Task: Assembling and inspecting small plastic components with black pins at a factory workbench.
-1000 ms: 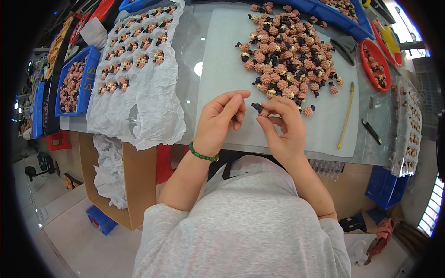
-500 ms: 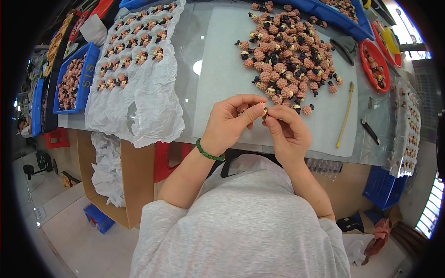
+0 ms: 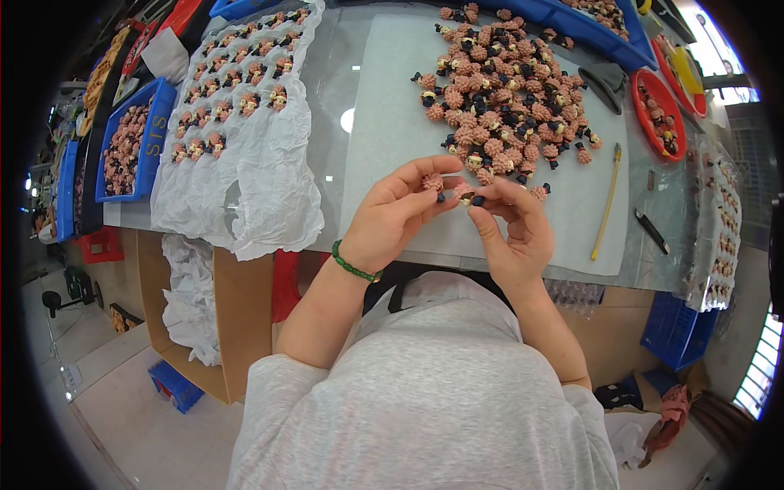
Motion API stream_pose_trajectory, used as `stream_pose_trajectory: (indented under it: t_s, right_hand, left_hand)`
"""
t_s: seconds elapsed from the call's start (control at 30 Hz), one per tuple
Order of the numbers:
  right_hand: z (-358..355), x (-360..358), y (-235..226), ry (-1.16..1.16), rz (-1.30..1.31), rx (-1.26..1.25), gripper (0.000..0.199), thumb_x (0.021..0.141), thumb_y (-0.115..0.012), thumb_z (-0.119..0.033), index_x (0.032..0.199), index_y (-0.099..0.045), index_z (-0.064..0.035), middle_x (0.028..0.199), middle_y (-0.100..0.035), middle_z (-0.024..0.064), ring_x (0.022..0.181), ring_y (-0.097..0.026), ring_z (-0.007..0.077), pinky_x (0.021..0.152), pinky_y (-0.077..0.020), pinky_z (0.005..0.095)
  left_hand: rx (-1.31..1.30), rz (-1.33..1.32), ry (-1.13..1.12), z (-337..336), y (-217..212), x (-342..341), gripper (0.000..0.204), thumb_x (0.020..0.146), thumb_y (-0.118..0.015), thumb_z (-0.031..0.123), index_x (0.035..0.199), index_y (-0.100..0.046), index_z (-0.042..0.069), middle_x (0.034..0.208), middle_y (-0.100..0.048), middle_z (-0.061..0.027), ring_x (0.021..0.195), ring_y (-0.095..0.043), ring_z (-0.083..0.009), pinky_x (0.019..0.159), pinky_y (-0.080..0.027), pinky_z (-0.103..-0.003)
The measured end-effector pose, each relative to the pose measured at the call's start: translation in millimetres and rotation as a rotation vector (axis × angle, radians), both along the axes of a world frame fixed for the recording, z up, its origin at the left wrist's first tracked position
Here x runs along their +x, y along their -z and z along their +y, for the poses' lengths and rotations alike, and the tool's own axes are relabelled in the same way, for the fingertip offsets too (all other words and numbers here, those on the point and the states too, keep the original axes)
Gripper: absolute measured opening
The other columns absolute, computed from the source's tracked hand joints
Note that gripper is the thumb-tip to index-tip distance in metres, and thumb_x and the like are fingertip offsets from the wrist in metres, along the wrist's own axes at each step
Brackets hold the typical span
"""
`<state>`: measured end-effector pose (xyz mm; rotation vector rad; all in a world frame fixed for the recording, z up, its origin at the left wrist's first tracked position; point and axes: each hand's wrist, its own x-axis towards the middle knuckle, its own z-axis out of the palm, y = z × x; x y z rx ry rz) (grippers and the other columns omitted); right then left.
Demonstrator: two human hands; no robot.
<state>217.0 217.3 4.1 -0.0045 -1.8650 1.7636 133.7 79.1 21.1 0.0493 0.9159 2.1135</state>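
The left hand [image 3: 394,211] holds one figure [image 3: 432,182] and the right hand [image 3: 520,235] pinches another figure [image 3: 464,193] nearside of the pile [image 3: 506,102], where a light fingertip grip likely keeps both unscuffed

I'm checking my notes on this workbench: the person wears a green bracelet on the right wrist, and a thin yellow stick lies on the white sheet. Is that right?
Not quite: the head view shows the green bracelet on the wrist of the left hand, not the right. The thin yellow stick does lie on the white sheet.
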Motion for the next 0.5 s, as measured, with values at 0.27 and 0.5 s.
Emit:
stream_pose_trajectory:
  t_s: [0.27,0.5]
  right_hand:
    - [-1,-10,-6,-0.073,-0.119,0.004,0.012,0.078,-0.064,-0.003,0.088,-0.059,0.0023,0.089,-0.056,0.0079,0.074,-0.053,0.0102,0.061,-0.0443,0.0193]
    - [-11,-7,-8,-0.118,-0.297,-0.255,0.016,0.088,-0.053,-0.011,0.092,-0.059,0.0032,0.089,-0.057,0.0066,0.066,-0.052,0.0089,0.055,-0.0432,0.0196]
  left_hand:
    - [-0.254,0.482,-0.061,-3,0,7,0.029,0.085,-0.052,0.001,0.113,-0.051,-0.002,0.115,-0.049,-0.0104,0.102,-0.052,-0.0171,0.085,-0.046,-0.028]
    - [-0.400,0.773,-0.084,-12,-1,14,0.033,0.079,-0.058,-0.002,0.112,-0.053,-0.003,0.114,-0.050,-0.0113,0.099,-0.053,-0.0174,0.081,-0.046,-0.030]
